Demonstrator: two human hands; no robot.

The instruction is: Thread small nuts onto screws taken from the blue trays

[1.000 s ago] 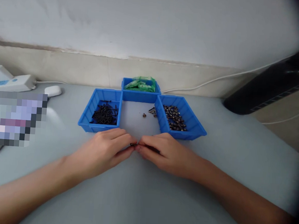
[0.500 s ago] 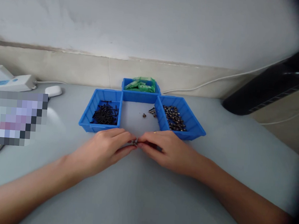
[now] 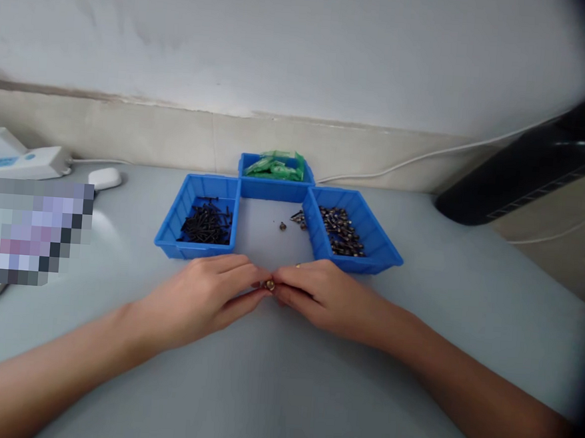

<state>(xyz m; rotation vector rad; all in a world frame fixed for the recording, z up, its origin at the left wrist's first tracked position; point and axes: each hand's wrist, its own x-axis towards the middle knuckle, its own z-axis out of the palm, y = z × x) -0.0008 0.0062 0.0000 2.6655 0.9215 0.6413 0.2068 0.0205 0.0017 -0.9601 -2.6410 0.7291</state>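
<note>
Small brass-coloured fastener [image 3: 269, 285], ctr frame just below middle: pinched between fingertips of both hands, low over the tabletop [image 3: 281, 378]; too small to tell exact type. Left hand [image 3: 207, 296], lower-left of ctr: fingers curled in, thumb and forefinger tips closed on the fastener's left side. Right hand [image 3: 320, 294], lower-right of ctr: fingers likewise bent, tips closed on the fastener's right side; the two hands' tips meet at the part. Both forearms run in from bottom corners of frame. Just above the hands, 3 blue bins in a U: left bin [image 3: 172, 227] w/ black screws [image 3: 206, 223]; right bin [image 3: 378, 245] w/ metallic brown screws [image 3: 342, 230]; rear bin [image 3: 274, 189], ctr frame, w/ green packets [image 3: 275, 164]. Bare tabletop patch between the bins holds a few loose small parts [image 3: 295, 219], near the right bin's inner wall. Left edge of frame: white device [image 3: 21, 159] w/ blue markings, a white rounded item [image 3: 104, 178] beside it, and a pixelated blurred area below; contents not readable. Upper right: black elongated unit [image 3: 531, 165] lying aslant, white cable [image 3: 427, 155] running along the wall base toward it. Backdrop: pale wall [image 3: 284, 45] w/ beige skirting strip at tabletop level.
</note>
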